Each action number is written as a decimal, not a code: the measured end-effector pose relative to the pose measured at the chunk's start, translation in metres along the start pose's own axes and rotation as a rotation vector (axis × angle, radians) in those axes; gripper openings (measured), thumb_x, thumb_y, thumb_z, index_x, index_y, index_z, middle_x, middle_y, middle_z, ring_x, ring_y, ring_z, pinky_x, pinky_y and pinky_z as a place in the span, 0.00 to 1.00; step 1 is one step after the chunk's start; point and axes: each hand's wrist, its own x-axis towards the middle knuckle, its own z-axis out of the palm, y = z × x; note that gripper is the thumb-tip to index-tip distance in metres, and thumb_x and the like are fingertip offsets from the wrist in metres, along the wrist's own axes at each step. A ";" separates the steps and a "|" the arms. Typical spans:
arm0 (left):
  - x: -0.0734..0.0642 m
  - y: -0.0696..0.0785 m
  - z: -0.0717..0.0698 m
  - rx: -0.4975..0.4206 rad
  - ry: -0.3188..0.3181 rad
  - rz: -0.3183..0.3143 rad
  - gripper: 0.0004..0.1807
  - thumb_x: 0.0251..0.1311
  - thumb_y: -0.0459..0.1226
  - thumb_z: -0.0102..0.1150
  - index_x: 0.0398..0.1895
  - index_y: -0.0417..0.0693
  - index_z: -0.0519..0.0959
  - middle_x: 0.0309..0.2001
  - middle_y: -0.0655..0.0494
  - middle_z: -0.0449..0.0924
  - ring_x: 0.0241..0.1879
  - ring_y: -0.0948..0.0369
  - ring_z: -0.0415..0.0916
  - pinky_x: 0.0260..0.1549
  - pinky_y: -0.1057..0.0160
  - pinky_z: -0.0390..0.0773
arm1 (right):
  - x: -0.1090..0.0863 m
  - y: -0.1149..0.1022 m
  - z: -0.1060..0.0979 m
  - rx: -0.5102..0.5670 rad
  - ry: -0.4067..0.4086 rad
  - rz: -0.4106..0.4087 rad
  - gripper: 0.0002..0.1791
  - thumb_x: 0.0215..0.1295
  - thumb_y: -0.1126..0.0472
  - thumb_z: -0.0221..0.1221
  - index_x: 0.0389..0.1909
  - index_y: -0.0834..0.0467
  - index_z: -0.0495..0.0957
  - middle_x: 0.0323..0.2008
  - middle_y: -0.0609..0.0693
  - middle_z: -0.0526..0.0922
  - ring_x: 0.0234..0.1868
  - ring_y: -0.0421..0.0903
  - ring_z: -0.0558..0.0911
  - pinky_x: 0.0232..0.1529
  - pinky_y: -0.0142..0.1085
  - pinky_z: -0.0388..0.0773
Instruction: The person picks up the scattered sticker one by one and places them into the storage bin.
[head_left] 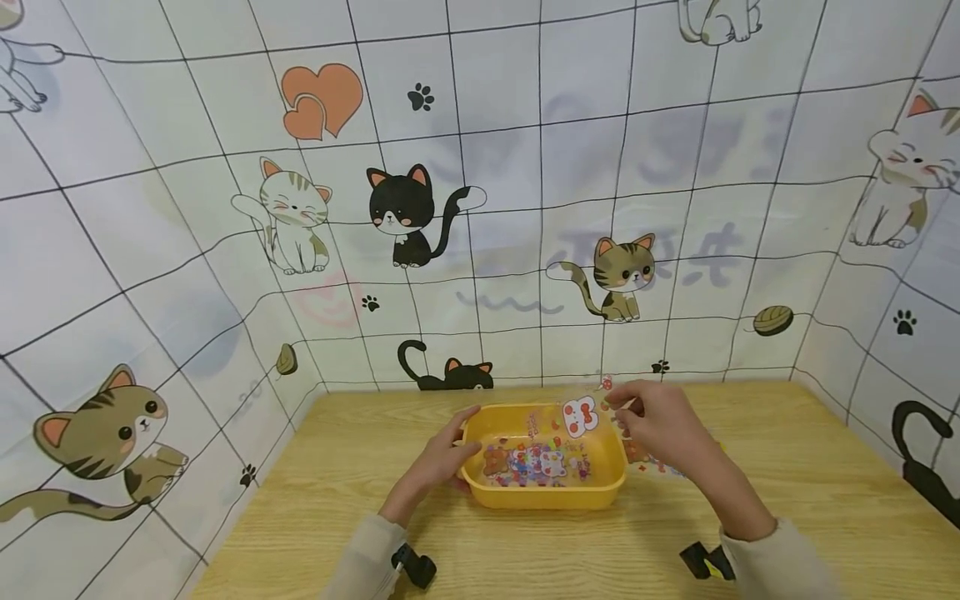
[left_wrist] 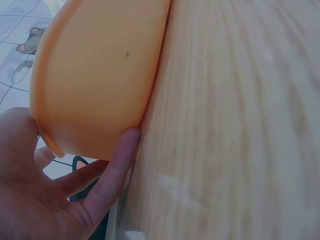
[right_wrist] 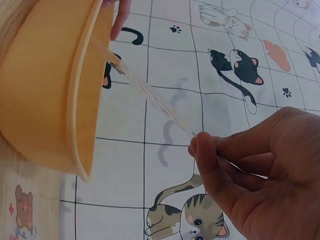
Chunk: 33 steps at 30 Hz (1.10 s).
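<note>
Slipping is the first thing that could go wrong: the right hand (head_left: 663, 421) pinches the thin clear sheet (head_left: 580, 417) by just one edge, thumb and finger squeezed together, so a loose pinch could let it fall. The sheet hangs over the 1 o'clock side of the yellow tub (head_left: 547, 498), and the hand is past the rim at 2 o'clock. If it fell at a slant, it could catch on that rim or land out on the counter (head_left: 300, 517). It looks floppy, so it might bend or stick to the bright pictures (head_left: 525, 463) in the tub. The left hand (head_left: 441, 458) grips the tub at 9 o'clock, with fingers round the outside. Pulling too hard there could make the tub tip or slide.

The sheet is see-through. It has a big white animal face with pink cheeks and a red bow. From the right wrist it looks skinny, like a line. I can't tell if its far end touches the tub. A second sheet (right_wrist: 24, 210) with a brown bear lies on the counter at 3 o'clock from the tub.
</note>
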 end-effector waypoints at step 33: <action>0.001 0.000 0.002 -0.007 0.007 -0.003 0.35 0.75 0.42 0.55 0.81 0.66 0.58 0.66 0.31 0.70 0.47 0.45 0.84 0.23 0.48 0.90 | 0.045 -0.026 0.063 -0.023 -0.202 -0.138 0.16 0.68 0.75 0.51 0.41 0.69 0.89 0.43 0.65 0.90 0.13 0.38 0.67 0.18 0.26 0.62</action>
